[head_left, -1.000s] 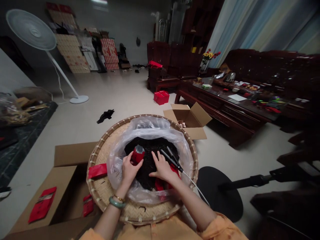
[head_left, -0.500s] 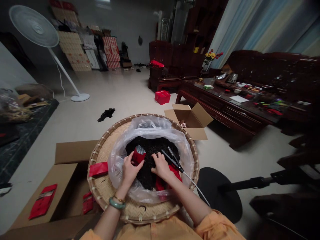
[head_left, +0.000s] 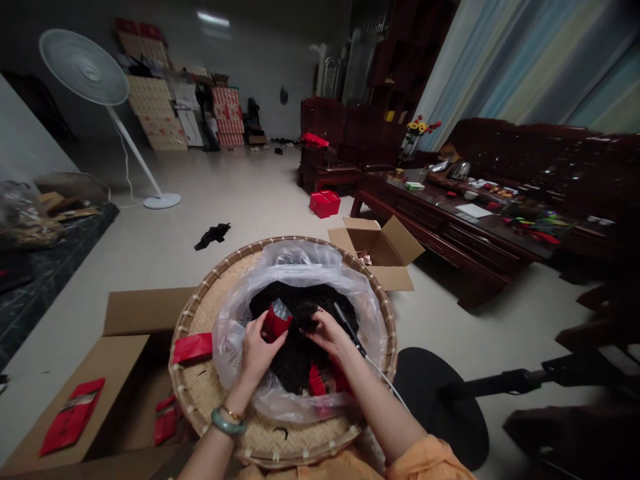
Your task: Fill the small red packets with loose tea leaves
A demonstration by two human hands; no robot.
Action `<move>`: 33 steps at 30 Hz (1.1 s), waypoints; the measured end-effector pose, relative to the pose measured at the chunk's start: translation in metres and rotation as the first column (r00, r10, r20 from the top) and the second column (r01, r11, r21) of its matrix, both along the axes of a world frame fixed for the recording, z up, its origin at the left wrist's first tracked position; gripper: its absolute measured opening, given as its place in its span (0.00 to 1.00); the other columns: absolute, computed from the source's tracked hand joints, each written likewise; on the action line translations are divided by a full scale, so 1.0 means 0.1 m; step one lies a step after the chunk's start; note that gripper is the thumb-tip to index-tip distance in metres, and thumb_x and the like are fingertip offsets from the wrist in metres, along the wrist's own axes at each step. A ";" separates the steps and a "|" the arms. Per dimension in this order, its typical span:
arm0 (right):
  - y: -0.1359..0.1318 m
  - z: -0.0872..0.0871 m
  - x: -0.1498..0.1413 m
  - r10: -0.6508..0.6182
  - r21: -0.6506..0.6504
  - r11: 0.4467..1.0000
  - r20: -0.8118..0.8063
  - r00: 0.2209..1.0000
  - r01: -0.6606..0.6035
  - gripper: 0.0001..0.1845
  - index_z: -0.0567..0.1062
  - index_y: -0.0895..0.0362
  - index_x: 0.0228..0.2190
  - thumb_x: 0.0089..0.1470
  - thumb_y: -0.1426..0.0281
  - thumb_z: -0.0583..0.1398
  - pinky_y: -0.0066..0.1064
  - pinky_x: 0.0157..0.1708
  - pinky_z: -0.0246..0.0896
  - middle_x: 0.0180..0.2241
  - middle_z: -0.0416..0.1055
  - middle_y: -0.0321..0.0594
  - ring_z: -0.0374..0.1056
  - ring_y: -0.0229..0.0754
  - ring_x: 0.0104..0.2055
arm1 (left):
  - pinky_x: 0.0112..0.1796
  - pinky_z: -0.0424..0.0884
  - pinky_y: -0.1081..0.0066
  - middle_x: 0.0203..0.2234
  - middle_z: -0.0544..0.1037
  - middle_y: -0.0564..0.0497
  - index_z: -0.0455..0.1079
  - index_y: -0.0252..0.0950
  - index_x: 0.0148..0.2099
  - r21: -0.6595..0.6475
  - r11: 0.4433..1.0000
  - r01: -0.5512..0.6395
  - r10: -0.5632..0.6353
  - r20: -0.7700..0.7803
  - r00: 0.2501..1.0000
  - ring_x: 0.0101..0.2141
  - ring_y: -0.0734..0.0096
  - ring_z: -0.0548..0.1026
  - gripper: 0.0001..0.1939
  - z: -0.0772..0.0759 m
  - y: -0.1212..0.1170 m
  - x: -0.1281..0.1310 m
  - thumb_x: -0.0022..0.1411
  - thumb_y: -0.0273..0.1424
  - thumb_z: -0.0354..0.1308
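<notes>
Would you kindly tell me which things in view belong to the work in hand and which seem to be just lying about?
In use:
- red pouch, open in the left hand
- dark clump in the right hand
- plastic bag of loose dark material
- woven tray beneath

Seemingly lying about:
- red box
- black scrap
- flowers

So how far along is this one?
Possibly done: the red packet on the carton flap, contents unseen. In hand: an open red pouch in the left hand, a dark clump in the right hand, outside the pouch. Remaining: loose dark material heaped in the plastic bag.
</notes>
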State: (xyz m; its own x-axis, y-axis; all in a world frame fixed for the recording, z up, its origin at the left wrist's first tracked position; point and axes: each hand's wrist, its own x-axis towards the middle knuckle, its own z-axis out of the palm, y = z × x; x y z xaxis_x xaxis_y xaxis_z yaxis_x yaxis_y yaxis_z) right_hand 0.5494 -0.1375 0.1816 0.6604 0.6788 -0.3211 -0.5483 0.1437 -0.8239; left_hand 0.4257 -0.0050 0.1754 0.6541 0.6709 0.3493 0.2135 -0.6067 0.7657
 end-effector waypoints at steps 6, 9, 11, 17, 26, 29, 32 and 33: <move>-0.05 0.22 0.07 -0.035 0.094 0.995 -0.085 0.996 0.043 0.17 0.67 0.54 0.32 0.35 0.72 0.63 0.37 0.38 0.66 0.36 0.71 0.37 0.67 0.43 0.40 | 0.34 0.72 0.62 0.36 0.70 0.45 0.65 0.33 0.51 0.063 0.998 0.012 -0.012 -0.001 1.000 0.31 0.65 0.72 0.29 -0.03 0.01 0.00 0.47 0.39 0.62; -0.07 0.45 0.11 -0.038 0.096 0.995 0.025 0.999 0.036 0.24 0.68 0.54 0.37 0.34 0.73 0.65 0.36 0.38 0.66 0.38 0.70 0.36 0.67 0.42 0.39 | 0.38 0.71 0.61 0.38 0.72 0.44 0.65 0.34 0.51 0.126 0.991 0.038 -0.039 0.000 0.999 0.37 0.60 0.72 0.27 -0.01 0.00 0.01 0.48 0.37 0.62; -0.09 0.61 0.13 -0.050 0.072 0.997 0.117 0.992 0.041 0.25 0.68 0.54 0.39 0.35 0.72 0.65 0.34 0.37 0.66 0.38 0.70 0.37 0.67 0.41 0.39 | 0.41 0.70 0.59 0.39 0.73 0.44 0.65 0.36 0.51 0.174 0.982 0.068 -0.068 -0.007 0.998 0.40 0.58 0.70 0.26 0.01 -0.01 0.03 0.48 0.35 0.61; -0.11 0.88 0.11 -0.017 -0.100 0.993 0.428 0.903 0.067 0.25 0.67 0.54 0.43 0.40 0.68 0.63 0.34 0.38 0.65 0.40 0.71 0.38 0.67 0.42 0.39 | 0.43 0.68 0.57 0.39 0.74 0.45 0.64 0.36 0.52 0.206 0.972 0.109 -0.104 -0.037 0.994 0.42 0.55 0.67 0.27 0.08 -0.09 0.12 0.48 0.30 0.61; -0.13 0.84 0.14 0.233 -0.333 0.937 0.820 0.522 0.103 0.20 0.73 0.55 0.42 0.42 0.73 0.62 0.38 0.48 0.59 0.42 0.71 0.40 0.66 0.44 0.44 | 0.43 0.67 0.58 0.40 0.74 0.45 0.65 0.36 0.51 0.211 0.974 0.080 -0.078 -0.017 0.997 0.41 0.56 0.67 0.25 0.13 -0.22 0.18 0.49 0.31 0.61; -0.14 0.88 0.13 0.262 -0.352 0.926 0.858 0.442 0.134 0.18 0.74 0.54 0.39 0.42 0.74 0.61 0.37 0.48 0.58 0.41 0.71 0.40 0.66 0.43 0.45 | 0.43 0.67 0.58 0.41 0.74 0.45 0.65 0.36 0.51 0.206 0.975 0.084 -0.082 -0.021 0.996 0.41 0.57 0.67 0.25 0.12 -0.23 0.17 0.49 0.31 0.61; -0.12 0.91 0.10 0.277 -0.360 0.921 0.873 0.401 0.148 0.16 0.76 0.54 0.37 0.43 0.76 0.59 0.36 0.47 0.60 0.39 0.71 0.39 0.67 0.42 0.43 | 0.43 0.66 0.59 0.41 0.74 0.45 0.65 0.36 0.51 0.211 0.975 0.075 -0.073 -0.019 0.997 0.42 0.57 0.67 0.25 0.11 -0.24 0.16 0.49 0.31 0.61; -0.11 0.92 0.09 0.278 -0.355 0.925 0.877 0.391 0.138 0.16 0.76 0.54 0.37 0.43 0.77 0.59 0.36 0.47 0.60 0.39 0.72 0.39 0.67 0.42 0.43 | 0.43 0.66 0.59 0.41 0.74 0.45 0.65 0.36 0.51 0.214 0.974 0.075 -0.072 -0.019 0.997 0.42 0.57 0.68 0.25 0.10 -0.24 0.17 0.50 0.30 0.61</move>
State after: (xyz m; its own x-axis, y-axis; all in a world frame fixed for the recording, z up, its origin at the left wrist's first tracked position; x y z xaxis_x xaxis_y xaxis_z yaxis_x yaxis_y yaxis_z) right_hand 0.5583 -0.1483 0.2737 0.6441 0.7280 0.2349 0.5554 -0.2339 -0.7980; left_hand 0.4424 -0.0294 0.1858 0.7034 0.5313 0.4722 0.1702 -0.7709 0.6138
